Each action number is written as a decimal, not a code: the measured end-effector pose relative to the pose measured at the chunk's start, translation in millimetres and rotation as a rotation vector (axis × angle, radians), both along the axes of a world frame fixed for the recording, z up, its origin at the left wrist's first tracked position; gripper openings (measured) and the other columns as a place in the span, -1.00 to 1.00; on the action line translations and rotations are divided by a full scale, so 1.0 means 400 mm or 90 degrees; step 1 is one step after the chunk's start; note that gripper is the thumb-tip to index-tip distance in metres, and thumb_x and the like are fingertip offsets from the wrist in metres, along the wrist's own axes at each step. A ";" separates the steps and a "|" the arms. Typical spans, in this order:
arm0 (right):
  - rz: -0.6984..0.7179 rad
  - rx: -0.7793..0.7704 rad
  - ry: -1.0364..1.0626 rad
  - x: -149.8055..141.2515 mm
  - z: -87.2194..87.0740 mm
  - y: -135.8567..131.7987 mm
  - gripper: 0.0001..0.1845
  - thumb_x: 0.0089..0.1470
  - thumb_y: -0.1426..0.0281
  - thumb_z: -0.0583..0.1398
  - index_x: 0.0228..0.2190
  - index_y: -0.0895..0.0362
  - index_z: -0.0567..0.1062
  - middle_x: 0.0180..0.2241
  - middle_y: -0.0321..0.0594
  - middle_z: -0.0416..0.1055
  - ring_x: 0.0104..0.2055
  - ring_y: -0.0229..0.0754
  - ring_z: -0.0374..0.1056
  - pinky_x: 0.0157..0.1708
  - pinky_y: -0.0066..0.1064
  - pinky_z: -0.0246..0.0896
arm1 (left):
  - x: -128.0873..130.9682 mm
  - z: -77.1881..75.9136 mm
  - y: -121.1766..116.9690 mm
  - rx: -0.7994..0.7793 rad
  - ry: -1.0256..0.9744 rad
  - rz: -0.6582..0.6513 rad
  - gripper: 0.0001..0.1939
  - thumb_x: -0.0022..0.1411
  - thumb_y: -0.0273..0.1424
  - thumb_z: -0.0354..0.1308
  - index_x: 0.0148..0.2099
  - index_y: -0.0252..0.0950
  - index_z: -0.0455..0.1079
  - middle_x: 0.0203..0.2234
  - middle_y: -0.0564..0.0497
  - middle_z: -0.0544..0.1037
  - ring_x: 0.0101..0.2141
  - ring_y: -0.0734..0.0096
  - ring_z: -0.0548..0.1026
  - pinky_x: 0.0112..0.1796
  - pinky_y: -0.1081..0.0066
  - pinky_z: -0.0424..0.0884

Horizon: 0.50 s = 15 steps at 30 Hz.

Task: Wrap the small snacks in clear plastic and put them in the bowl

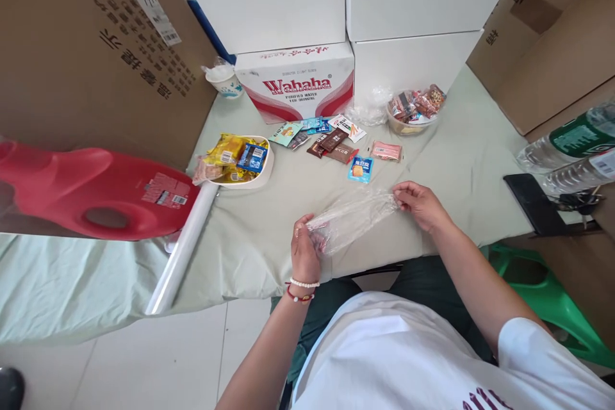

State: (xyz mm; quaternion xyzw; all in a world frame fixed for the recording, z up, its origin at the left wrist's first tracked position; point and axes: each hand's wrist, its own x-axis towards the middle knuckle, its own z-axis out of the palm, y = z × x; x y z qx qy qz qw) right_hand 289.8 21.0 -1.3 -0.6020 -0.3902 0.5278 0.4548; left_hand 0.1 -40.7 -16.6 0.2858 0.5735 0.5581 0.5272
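Note:
A clear plastic bag (358, 218) is stretched between my two hands above the near edge of the table. My left hand (305, 246) grips its left end, where something reddish shows through the plastic; I cannot make out what it is. At the opposite end, my right hand (419, 204) pinches the bag's edge between thumb and fingers. Just beyond the bag lie a blue snack packet (360, 169) and a pink packet (386, 151). Behind them are several brown packets (333, 141), a green packet (286, 134) and a white packet with an orange print (350, 127).
An oval tub (268, 163) of yellow and blue snacks stands left, a round bowl (408, 128) of wrapped snacks at back right. A Wahaha box (298, 86), a paper cup (225, 84), a red jug (96, 189), a film roll (185, 246), plastic bottles (571, 134) and a phone (535, 204) surround them.

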 end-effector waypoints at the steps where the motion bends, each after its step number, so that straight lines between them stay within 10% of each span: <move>1: -0.043 0.016 -0.051 0.014 0.003 -0.004 -0.62 -0.11 0.13 0.39 -0.32 0.13 0.55 -0.47 -0.33 0.40 -0.47 -0.29 0.22 -0.44 -0.42 0.17 | 0.006 0.001 0.003 0.002 -0.001 0.001 -0.46 0.37 0.11 0.02 0.06 -0.24 0.38 -0.37 0.04 0.57 -0.60 0.59 0.28 -0.56 0.50 0.21; 5: -0.131 0.175 -0.265 -0.004 0.020 -0.035 -0.78 0.12 0.22 0.26 -0.28 0.11 0.56 -0.38 -0.26 0.45 -0.41 -0.24 0.26 -0.35 -0.38 0.22 | 0.028 0.006 0.007 0.020 0.040 -0.032 -0.45 0.39 0.13 -0.03 0.06 -0.23 0.37 -0.29 -0.03 0.63 -0.62 0.60 0.28 -0.57 0.48 0.21; 11: 0.305 0.421 -0.326 -0.182 -0.013 -0.056 -0.66 0.26 0.41 0.17 0.05 0.06 0.53 0.06 -0.07 0.41 -0.36 -0.28 0.34 -0.29 -0.36 0.34 | 0.024 0.013 -0.027 0.048 0.130 -0.142 -0.41 0.25 0.07 0.25 0.12 -0.23 0.39 -0.15 -0.10 0.67 -0.43 0.45 0.49 -0.31 0.38 0.43; 15: 0.360 0.474 -0.402 -0.243 -0.079 -0.037 -0.72 0.30 0.49 0.10 -0.10 0.07 0.59 -0.05 -0.10 0.47 -0.18 -0.15 0.40 -0.14 -0.29 0.36 | 0.000 0.033 -0.032 0.016 0.080 -0.146 -0.27 0.24 0.21 0.15 0.19 -0.24 0.38 -0.15 -0.13 0.67 -0.18 0.18 0.63 -0.08 0.24 0.47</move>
